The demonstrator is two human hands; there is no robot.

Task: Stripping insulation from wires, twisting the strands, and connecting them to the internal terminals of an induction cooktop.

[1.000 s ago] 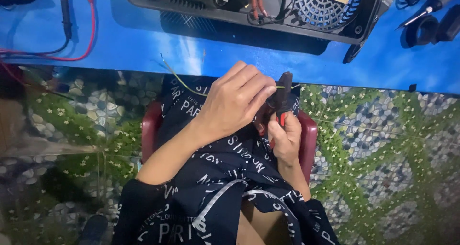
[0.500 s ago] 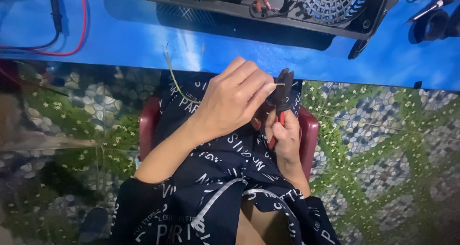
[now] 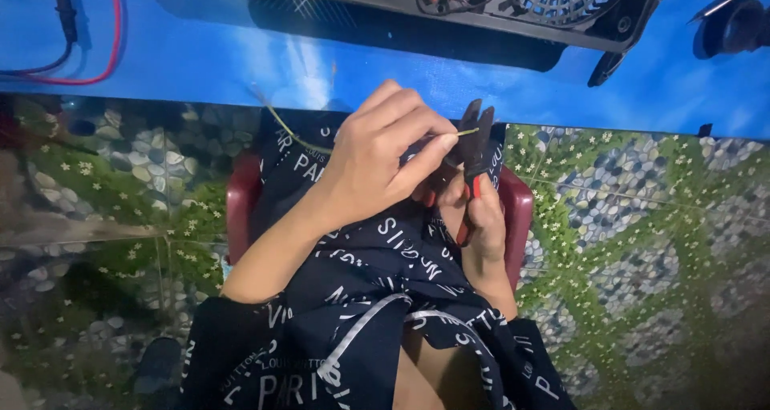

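Between both hands, over the lap, a thin yellow-green wire runs approx. left-right. Its long axis goes from the pinch of the left hand straight into the black head of the cutters, w/ the free tail trailing out to the far left of that hand, toward the blue table.

L hand is closed, thumb and fingertips pinching the wire just beside the tool. R hand is closed round the red-black handles, below the tool head, tool pointing up and away from the body. Jaws look nearly closed on the wire end, but it is too small to tell if they bite.

Wire crosses the tool about at right angle. L hand is the nearer one to the wire; R hand touches it only via the cutters. Beyond both hands on the table lies an opened black appliance w/ a round grille.
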